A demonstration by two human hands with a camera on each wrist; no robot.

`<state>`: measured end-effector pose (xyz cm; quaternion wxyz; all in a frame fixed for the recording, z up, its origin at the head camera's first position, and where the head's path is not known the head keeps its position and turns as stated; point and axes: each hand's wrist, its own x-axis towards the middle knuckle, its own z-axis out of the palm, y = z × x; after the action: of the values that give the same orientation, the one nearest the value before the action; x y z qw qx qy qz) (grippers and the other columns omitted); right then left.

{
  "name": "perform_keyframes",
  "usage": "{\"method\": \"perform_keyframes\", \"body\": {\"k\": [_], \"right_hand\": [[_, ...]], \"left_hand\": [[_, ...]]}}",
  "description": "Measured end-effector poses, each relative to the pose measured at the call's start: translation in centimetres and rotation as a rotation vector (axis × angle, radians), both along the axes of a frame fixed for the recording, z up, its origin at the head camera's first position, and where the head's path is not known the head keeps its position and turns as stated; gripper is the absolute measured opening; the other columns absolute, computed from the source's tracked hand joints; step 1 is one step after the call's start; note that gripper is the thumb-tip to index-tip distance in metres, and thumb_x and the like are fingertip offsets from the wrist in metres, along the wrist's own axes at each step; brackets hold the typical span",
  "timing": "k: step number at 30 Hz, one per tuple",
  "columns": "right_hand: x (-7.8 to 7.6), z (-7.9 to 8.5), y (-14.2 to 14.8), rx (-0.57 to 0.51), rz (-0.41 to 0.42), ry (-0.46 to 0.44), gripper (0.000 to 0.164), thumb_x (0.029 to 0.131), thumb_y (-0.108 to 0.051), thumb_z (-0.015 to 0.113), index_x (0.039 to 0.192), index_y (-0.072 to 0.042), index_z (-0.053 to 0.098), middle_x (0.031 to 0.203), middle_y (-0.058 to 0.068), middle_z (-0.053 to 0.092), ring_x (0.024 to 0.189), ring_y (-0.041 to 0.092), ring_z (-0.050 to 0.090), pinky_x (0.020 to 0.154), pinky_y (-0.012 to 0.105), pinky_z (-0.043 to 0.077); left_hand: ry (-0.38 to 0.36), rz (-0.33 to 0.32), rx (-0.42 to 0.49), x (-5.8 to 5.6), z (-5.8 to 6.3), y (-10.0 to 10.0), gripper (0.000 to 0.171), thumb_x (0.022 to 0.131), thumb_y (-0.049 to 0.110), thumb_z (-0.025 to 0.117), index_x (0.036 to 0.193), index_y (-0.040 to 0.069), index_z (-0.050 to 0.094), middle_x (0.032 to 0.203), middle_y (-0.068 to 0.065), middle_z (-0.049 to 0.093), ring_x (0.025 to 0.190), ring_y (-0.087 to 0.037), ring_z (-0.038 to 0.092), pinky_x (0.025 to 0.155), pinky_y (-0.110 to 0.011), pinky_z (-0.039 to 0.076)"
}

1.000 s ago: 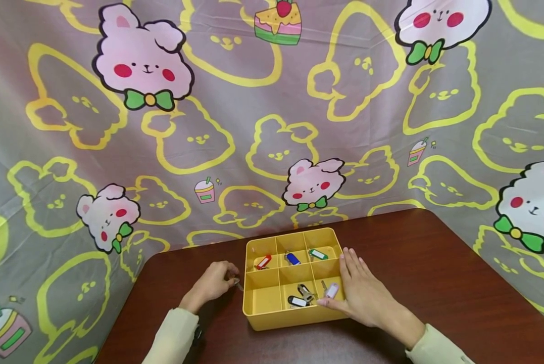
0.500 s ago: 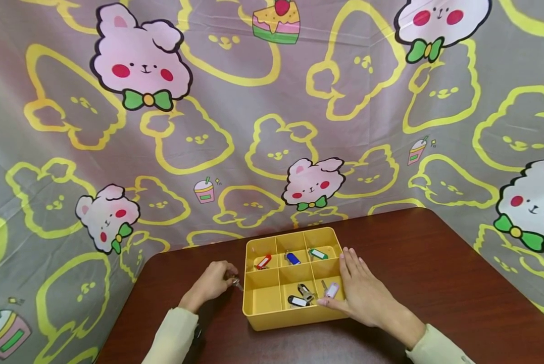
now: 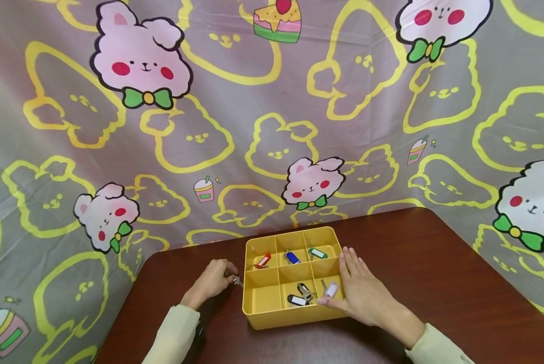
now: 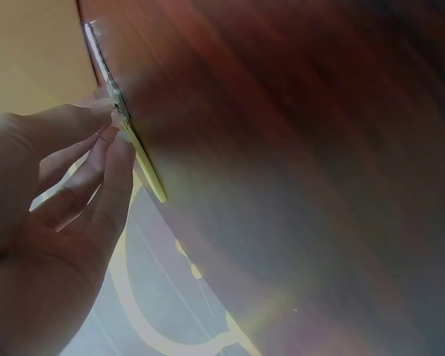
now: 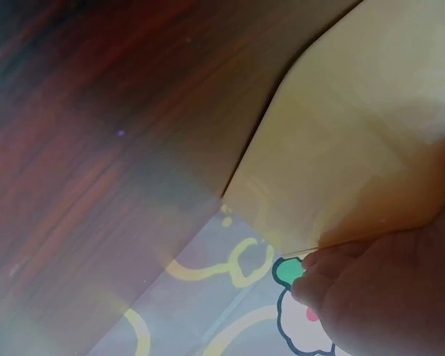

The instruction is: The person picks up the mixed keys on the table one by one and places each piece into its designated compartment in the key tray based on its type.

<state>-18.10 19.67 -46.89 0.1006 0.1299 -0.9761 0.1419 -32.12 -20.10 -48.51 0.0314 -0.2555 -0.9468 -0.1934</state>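
Note:
My left hand (image 3: 214,279) pinches a key (image 4: 98,52) with a yellow tag (image 4: 147,169) between thumb and fingertips, just left of the yellow divided box (image 3: 294,319). In the head view, the fingers hide the tag. My right hand (image 3: 367,293) lies with straight fingers along the box's right wall, its thumb over the front right corner. Keys with a red tag (image 3: 263,261), a blue tag (image 3: 292,258) and a green tag (image 3: 317,253) occupy the back compartments. Black-tagged keys (image 3: 298,300) lie in the front middle one, a pale lilac tag (image 3: 331,289) with its key at front right.
The box stands on a dark brown wooden table (image 3: 403,253) with rounded back corners. A patterned cloth (image 3: 253,151) with cartoon rabbits hangs behind and beside the table, close to its back edge.
The left hand barely shifts beside the box, and the key in its fingers tilts slightly. The right hand and the box stay in place.

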Motion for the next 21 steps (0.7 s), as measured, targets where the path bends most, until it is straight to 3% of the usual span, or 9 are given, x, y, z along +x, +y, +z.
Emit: {"method": "perform_keyframes", "body": {"k": [8,17,21], "right_hand": [[-0.04,-0.04,0.02,-0.015,0.005,-0.001,0.122,0.089,-0.086,0.052,0.155,0.016,0.037,0.166,0.036,0.031,0.158,0.049,0.029,0.126,0.06,0.034],[-0.04,0.04,0.01,-0.017,-0.002,-0.004,0.12,0.089,-0.083,0.055,0.155,0.016,0.037,0.166,0.036,0.03,0.158,0.049,0.028,0.126,0.059,0.034],[-0.02,-0.01,0.02,-0.021,-0.001,-0.005,0.121,0.089,-0.084,0.055,0.155,0.015,0.037,0.167,0.036,0.029,0.159,0.048,0.028,0.126,0.059,0.034]], "left_hand": [[-0.039,0.038,-0.006,-0.23,-0.03,0.17,0.011,0.086,-0.002,0.079,0.084,0.009,0.08,0.082,0.001,0.075,0.072,-0.007,0.059,0.064,-0.023,0.051],[0.04,-0.002,-0.023,-0.34,-0.21,0.02,0.014,0.085,-0.003,0.079,0.08,0.01,0.08,0.08,0.002,0.076,0.074,-0.007,0.062,0.066,-0.024,0.055],[0.032,0.011,-0.03,-0.31,-0.14,0.08,0.015,0.086,-0.002,0.079,0.08,0.011,0.08,0.08,0.003,0.076,0.074,-0.007,0.063,0.067,-0.025,0.056]]}}
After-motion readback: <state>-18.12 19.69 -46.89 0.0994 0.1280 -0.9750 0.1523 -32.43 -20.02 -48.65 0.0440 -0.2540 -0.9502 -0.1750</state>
